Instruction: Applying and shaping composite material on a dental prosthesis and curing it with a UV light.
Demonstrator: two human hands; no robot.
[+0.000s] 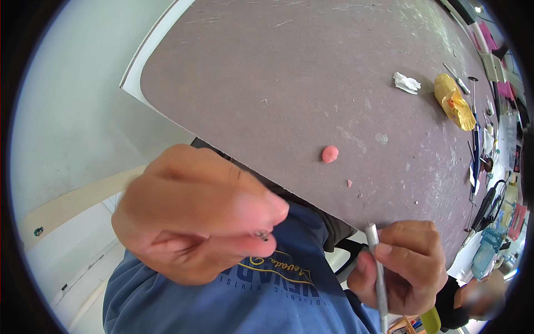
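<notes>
A: Brown tabletop (239, 72), scuffed and dusty, spreads around a round pink lump (330, 154). What lies near that lump?

B: Just beside it, to the right and closer to the person, is a small pink crumb (349, 183). Off to the lump's right and farther from the person are a crumpled white tissue (406, 83) and, past that, a yellow wrapper (453, 103).

A: And the left hand (189, 211)?

B: Left of the lump and nearer the person, in front of a blue shirt (206, 312). Thumb and forefinger pinch a tiny metal piece (261, 236). Only its end pokes out between the fingertips, blurred, so I can't tell its shape.

A: Where's the right hand (411, 261)?

B: Right of the lump, also nearer the person, close by the table edge. Its thumb and fingers are closed around a silver pen-like tool (380, 281), ribbed at the upper end, and a faint thin tip seems to stick out there. Both hands are well apart from the lump.

A: What about farther out?

B: Well to the lump's right there's a blue-handled tool (476, 153), then a teal basket (488, 251). Another person (450, 305) in dark clothing is also well right of the lump.
</notes>
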